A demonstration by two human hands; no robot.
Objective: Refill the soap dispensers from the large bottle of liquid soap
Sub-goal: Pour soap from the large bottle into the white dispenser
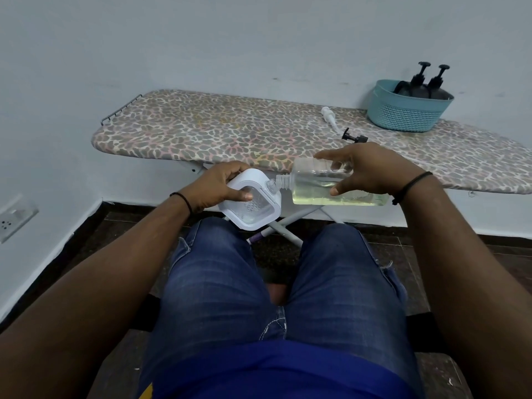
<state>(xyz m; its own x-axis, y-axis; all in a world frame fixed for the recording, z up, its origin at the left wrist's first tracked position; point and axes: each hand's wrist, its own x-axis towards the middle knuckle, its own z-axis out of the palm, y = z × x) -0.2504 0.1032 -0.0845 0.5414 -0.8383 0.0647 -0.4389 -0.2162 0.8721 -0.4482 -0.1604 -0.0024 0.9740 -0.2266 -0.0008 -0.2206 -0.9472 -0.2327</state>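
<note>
We hold the large bottle (331,185) of liquid soap on its side in our right hand (371,171), thumb under its body and fingers spread over the top, so the pale yellow soap pools along the lower wall and can run toward the open threaded neck. That neck points straight at the small clear mouth of the white dispenser (253,200), which our left hand (218,185) grips by its upper corner, thumb pressed on its clear window. We tilt the dispenser so its mouth meets the bottle's neck; the two openings sit just beside each other, though we cannot tell whether they touch or whether soap is flowing. Both are held above our knees, in front of the ironing board (201,131), likely for steadier aim. Behind the bottle on the board lie a white pump (328,115) and a black pump (353,137), taken off for filling. Beyond them a teal basket (403,116) holds two dark dispensers (426,87) with pumps fitted.
</note>
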